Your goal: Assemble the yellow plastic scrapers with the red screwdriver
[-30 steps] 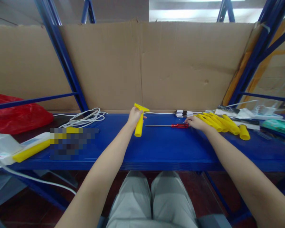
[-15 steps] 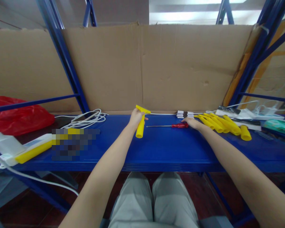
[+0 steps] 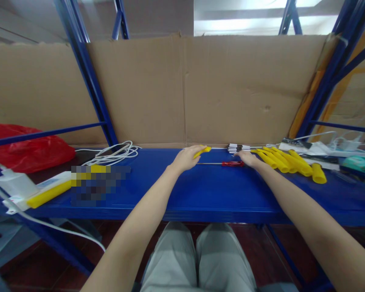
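My left hand (image 3: pixel 187 158) is closed around a yellow T-shaped plastic handle (image 3: pixel 202 151), held above the blue table; the fingers and palm cover much of it. A screwdriver (image 3: pixel 232 164) with a red handle lies flat on the table, its shaft pointing left towards my left hand. Over the handle's right end, my right hand (image 3: pixel 248 158) rests low with fingers reaching out and partly apart. Just behind those fingertips is a stack of small black-and-white pieces (image 3: pixel 238 148). Several more yellow handles (image 3: pixel 284 160) lie side by side to the right of my right hand.
On the left are a white power strip (image 3: pixel 53 182), a yellow piece (image 3: pixel 50 196), a coiled white cable (image 3: pixel 118 153) and a red plastic bag (image 3: pixel 33 146). A cardboard sheet (image 3: pixel 231 89) stands behind the table. Blue rack posts (image 3: pixel 93 85) rise at both sides.
My left hand has moved right and turned the yellow handle, so its long grip no longer shows. My right hand stays almost where it was. The view has shifted slightly.
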`<state>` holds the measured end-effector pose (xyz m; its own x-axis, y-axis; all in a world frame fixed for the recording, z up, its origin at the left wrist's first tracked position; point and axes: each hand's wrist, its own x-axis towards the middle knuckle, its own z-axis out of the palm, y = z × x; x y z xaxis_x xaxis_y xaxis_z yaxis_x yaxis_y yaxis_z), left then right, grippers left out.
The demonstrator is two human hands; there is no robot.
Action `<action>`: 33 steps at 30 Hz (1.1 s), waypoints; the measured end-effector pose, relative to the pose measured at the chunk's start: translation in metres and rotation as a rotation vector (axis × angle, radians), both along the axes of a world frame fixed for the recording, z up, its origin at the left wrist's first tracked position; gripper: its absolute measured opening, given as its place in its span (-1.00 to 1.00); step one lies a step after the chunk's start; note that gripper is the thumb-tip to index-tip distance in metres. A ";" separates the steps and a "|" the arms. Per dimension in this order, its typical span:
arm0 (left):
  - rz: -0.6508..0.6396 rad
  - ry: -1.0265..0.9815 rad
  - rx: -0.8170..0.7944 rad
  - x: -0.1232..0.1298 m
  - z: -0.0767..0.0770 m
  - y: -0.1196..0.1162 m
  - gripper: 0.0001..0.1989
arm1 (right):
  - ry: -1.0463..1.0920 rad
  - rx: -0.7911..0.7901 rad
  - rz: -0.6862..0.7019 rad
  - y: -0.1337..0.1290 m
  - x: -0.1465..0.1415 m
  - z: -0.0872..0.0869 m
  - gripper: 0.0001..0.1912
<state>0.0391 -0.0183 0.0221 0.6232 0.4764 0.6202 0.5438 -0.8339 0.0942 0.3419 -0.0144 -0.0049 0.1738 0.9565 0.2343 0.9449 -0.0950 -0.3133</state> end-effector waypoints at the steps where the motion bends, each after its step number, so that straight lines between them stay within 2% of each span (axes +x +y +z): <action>1: 0.028 0.080 0.032 0.001 0.000 -0.003 -0.57 | -0.031 0.044 0.017 -0.004 -0.003 0.002 -0.59; 5: 0.116 0.366 0.118 0.009 -0.003 -0.014 -0.59 | -0.134 0.258 0.140 -0.016 -0.016 0.005 -0.65; 9: 0.140 0.501 0.181 0.018 -0.005 -0.023 -0.58 | -0.110 0.383 0.325 -0.022 -0.034 0.006 -0.72; 12: 0.128 0.514 0.204 0.023 -0.007 -0.026 -0.60 | -0.017 0.374 0.433 -0.023 -0.048 0.004 -0.77; 16: 0.086 0.494 0.207 0.026 -0.011 -0.026 -0.63 | 0.152 0.241 0.537 -0.023 -0.061 0.001 -0.75; 23: 0.070 0.445 0.152 0.029 -0.012 -0.026 -0.64 | 0.334 0.129 0.482 -0.020 -0.068 -0.003 -0.80; 28: 0.077 0.431 0.132 0.027 -0.010 -0.027 -0.63 | 0.393 0.198 0.404 -0.020 -0.064 0.002 -0.81; 33: 0.064 0.414 0.116 0.024 -0.010 -0.023 -0.63 | 0.465 0.304 0.216 -0.023 -0.037 0.016 -0.76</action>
